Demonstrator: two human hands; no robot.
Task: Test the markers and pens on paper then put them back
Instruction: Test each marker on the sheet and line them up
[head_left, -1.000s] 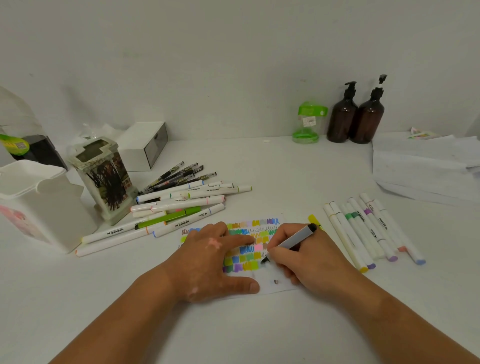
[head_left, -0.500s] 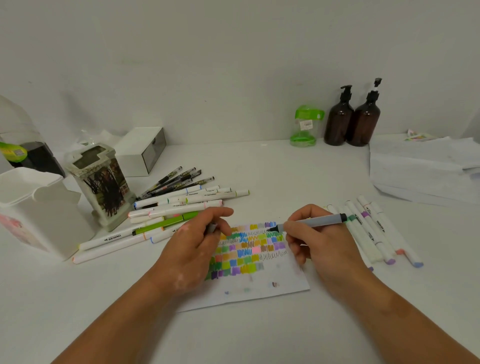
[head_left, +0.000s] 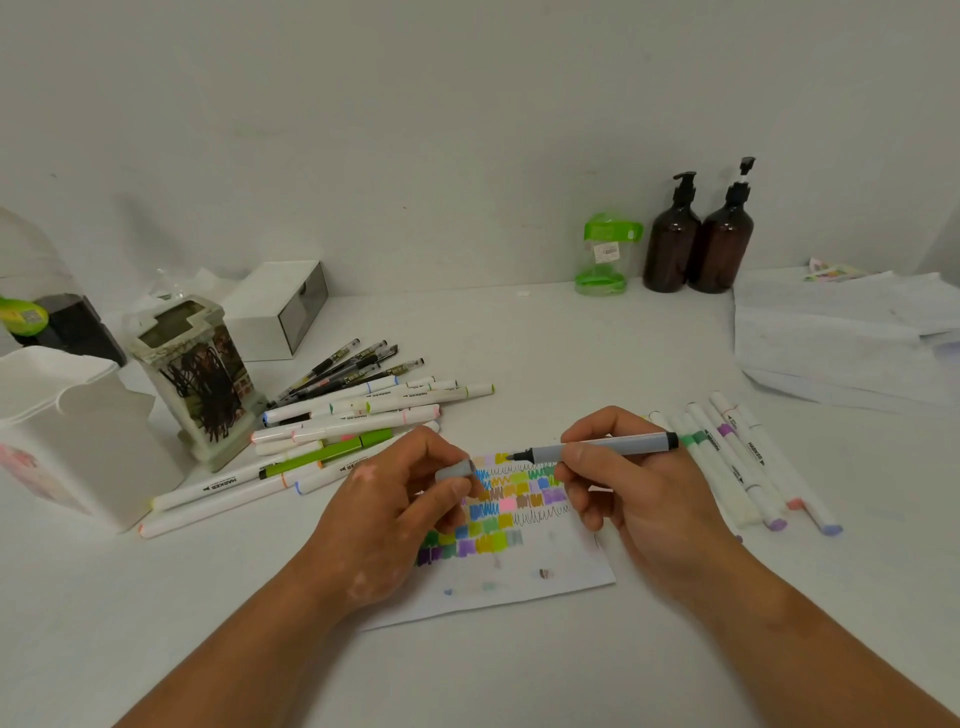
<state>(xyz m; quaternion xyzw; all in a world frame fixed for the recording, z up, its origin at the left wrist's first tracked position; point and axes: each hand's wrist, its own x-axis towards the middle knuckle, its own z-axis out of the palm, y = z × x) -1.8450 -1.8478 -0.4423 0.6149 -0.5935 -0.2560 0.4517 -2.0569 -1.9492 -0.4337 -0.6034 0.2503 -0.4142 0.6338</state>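
A white paper (head_left: 550, 582) covered in coloured test scribbles lies in front of me. My right hand (head_left: 634, 493) grips a grey marker (head_left: 618, 447), held level above the paper with its dark tip pointing left. My left hand (head_left: 395, 514) pinches the marker's grey cap (head_left: 456, 470) a short way left of the tip. A pile of white markers and black pens (head_left: 353, 415) lies to the left. A row of several tested markers (head_left: 737, 462) lies to the right.
A decorated pen holder (head_left: 200, 379) and a white container (head_left: 78, 431) stand at the left, with a white box (head_left: 278, 306) behind. Two brown pump bottles (head_left: 698, 239) and a green-lidded jar (head_left: 605, 254) stand by the wall. Stacked papers (head_left: 841, 343) lie at right.
My right hand lifted the grey marker off the paper and turned it level. My left hand left the paper and picked up the cap, bringing it towards the tip.
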